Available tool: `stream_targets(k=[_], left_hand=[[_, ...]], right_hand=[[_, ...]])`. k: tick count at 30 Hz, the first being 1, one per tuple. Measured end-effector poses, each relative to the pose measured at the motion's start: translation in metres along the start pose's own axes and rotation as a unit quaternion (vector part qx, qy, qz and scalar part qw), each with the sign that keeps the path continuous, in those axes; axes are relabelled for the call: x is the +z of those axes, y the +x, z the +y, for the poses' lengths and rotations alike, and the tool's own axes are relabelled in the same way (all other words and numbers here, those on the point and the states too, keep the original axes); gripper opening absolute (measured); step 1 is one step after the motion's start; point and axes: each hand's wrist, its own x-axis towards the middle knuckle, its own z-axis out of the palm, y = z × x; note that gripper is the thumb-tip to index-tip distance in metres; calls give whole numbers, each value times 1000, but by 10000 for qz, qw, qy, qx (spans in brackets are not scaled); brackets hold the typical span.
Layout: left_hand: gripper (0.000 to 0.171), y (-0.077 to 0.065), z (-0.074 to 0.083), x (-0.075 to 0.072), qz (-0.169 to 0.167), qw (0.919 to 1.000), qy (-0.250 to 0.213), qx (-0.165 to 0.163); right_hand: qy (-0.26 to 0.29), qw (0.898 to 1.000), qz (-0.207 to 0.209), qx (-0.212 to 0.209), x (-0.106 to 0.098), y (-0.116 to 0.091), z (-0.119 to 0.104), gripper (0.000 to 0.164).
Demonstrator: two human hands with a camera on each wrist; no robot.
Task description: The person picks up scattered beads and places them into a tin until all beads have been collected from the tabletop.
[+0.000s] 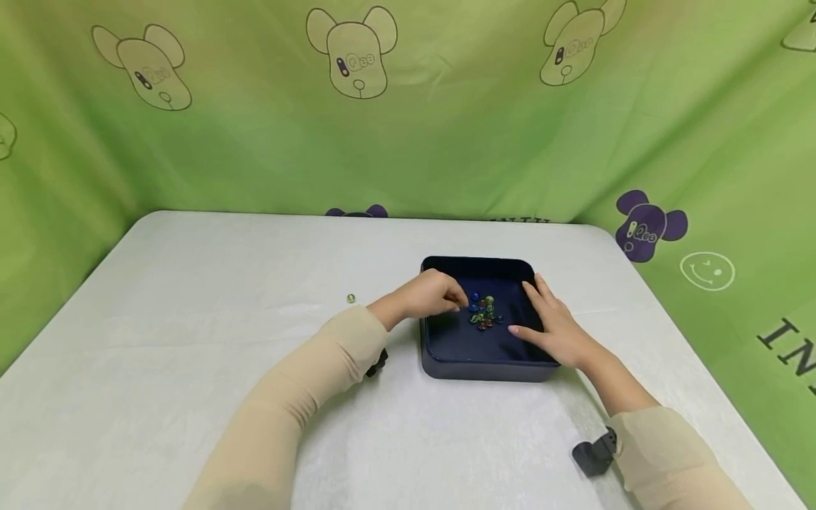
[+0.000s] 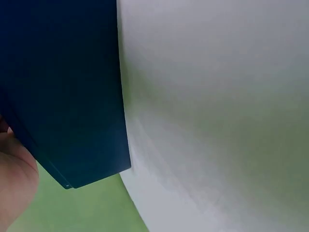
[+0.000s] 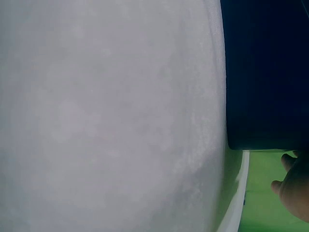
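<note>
Several glass marbles (image 1: 482, 312), blue, green and reddish, lie clustered on the floor of a dark blue rectangular tray (image 1: 472, 350). My left hand (image 1: 432, 294) reaches over the tray's left rim, its fingers bent down just left of the cluster. Whether it pinches a marble I cannot tell. Over the right rim spreads my right hand (image 1: 556, 327), fingers extended, thumb pointing in toward the marbles. In the left wrist view the tray's outer wall (image 2: 67, 96) covers most of the hand; the right wrist view shows the tray's side (image 3: 265, 77) and a few fingertips.
A single green marble (image 1: 350, 298) sits on the white tablecloth (image 1: 191, 319) left of the tray. Green printed fabric (image 1: 440, 156) hangs behind the table and along its sides. Black wrist devices (image 1: 596, 453) stick out below the sleeves.
</note>
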Motion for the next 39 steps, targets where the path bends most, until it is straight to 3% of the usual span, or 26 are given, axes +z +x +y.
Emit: stream_targets(k=[7,18,24,28,33,36,39], left_hand=[[18,4,5,-2,-476,9963,719,-40],[16,9,10,1,-928,9797,1773,-129],[13,12,10,6,-1227,9717,2017,-113],[16,12,12,6,-1176,9709,2086,-57],[19,9,10,4,-669,9813,1804,47],[21,2,7,3,-252,9929,1163,54],[21,-6,4,-2,-2,9988,474,137]], right_hand=[[39,9999,86,-82,-1,-1,-1,81],[26,9999,100,-86,0,1,1,82],[34,9999,84,-50,2,0,1,82],[38,9999,104,-43,0,0,-1,82],[3,9999,107,-47,-1,0,-1,82],[-13,10000,71,-38,0,0,-1,83],[-3,10000,51,-23,0,-1,-1,83]])
